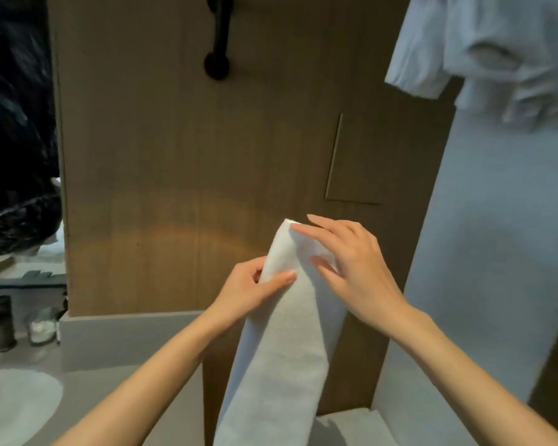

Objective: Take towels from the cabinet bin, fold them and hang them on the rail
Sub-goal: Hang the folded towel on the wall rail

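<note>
A white towel [281,349] hangs as a long folded strip in front of the wooden panel, its top end raised at centre frame. My left hand [248,291] pinches the towel's left edge near the top between thumb and fingers. My right hand [351,265] lies on the top right of the towel with fingers spread and nearly straight, its fingertips touching the folded end. The towel's lower end runs out of the frame at the bottom. A black rail bracket [218,59] is fixed high on the panel. The cabinet bin is not visible.
White cloth [496,53] hangs at the top right against a pale wall. A grey counter [126,342] with a white basin [13,403] and a small glass jar [42,326] lies at lower left. A mirror [13,123] fills the left edge.
</note>
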`<state>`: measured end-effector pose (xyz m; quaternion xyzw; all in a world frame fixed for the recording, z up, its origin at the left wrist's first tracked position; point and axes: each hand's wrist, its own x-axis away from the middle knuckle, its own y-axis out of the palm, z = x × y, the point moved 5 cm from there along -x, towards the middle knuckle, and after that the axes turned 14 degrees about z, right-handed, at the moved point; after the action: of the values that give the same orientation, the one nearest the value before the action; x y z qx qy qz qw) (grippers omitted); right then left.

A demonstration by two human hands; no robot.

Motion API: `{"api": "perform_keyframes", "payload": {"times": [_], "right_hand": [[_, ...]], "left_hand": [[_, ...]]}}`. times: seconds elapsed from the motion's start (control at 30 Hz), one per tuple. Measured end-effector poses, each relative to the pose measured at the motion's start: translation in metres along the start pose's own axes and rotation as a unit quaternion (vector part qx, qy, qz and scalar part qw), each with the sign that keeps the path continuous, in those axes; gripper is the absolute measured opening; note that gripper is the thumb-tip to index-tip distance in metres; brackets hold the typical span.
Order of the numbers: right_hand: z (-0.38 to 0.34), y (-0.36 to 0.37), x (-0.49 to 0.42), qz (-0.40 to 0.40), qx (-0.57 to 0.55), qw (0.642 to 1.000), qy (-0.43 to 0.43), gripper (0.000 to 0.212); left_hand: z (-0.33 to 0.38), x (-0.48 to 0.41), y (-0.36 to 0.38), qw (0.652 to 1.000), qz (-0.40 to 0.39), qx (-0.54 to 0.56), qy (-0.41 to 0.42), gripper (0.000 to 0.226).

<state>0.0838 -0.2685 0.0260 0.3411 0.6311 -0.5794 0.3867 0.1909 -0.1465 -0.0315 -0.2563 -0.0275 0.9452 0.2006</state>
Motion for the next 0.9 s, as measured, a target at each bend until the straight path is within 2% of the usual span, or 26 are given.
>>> {"api": "perform_keyframes", "payload": {"times": [0.27, 0.37, 0.67, 0.77, 0.9], "right_hand": [[0.029, -0.112, -0.064, 0.121, 0.011, 0.992, 0.022, 0.061], [0.033, -0.141, -0.083, 0.177, -0.039, 0.983, 0.037, 0.064], [0.047, -0.129, -0.127, 0.159, -0.149, 0.971, 0.098, 0.064], [0.049, -0.128, -0.143, 0.195, -0.198, 0.956, 0.096, 0.064], [0.05, -0.139, -0.176, 0.268, -0.234, 0.931, 0.086, 0.064]], "left_hand": [[0.145, -0.045, 0.034, 0.994, 0.031, 0.03, 0.104, 0.031], [0.187, -0.06, 0.037, 0.989, 0.035, 0.048, 0.137, 0.031], [0.264, -0.119, 0.031, 0.982, 0.057, 0.148, 0.107, 0.023], [0.284, -0.14, 0.026, 0.979, 0.052, 0.168, 0.104, 0.019], [0.31, -0.164, 0.018, 0.98, 0.043, 0.152, 0.119, 0.028]]}}
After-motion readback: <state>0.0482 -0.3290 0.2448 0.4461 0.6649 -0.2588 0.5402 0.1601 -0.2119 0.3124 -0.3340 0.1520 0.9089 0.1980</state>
